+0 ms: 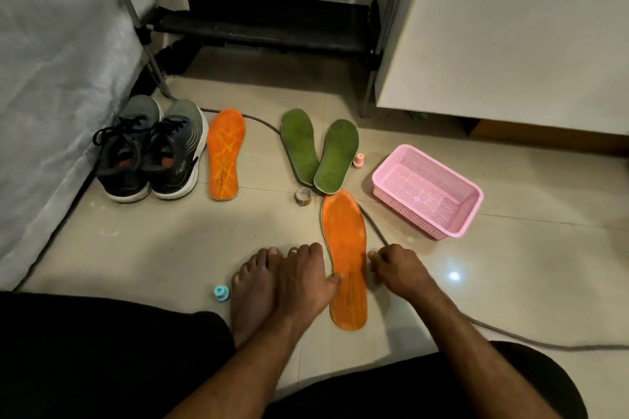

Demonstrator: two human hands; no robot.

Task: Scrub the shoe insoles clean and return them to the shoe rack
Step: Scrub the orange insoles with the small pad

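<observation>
An orange insole (344, 241) lies lengthwise on the tiled floor in front of me. My left hand (303, 281) lies flat beside its left edge, fingers spread over my bare foot (250, 296), thumb tip on the insole. My right hand (400, 269) is at the insole's right edge with its fingers curled onto that edge. A second orange insole (225, 153) lies further back, next to a pair of dark sneakers (153, 150). Two green insoles (320, 150) lie crossed at their heels behind the near one. The black shoe rack (272, 20) stands at the back.
A pink mesh basket (427, 189) sits to the right. A tape roll (302, 196), a small pink piece (358, 160) and a small teal piece (222, 293) lie on the floor. A grey cable (372, 224) runs past the insoles. There is a white cabinet (503, 31) at right and a bed cover (51, 78) at left.
</observation>
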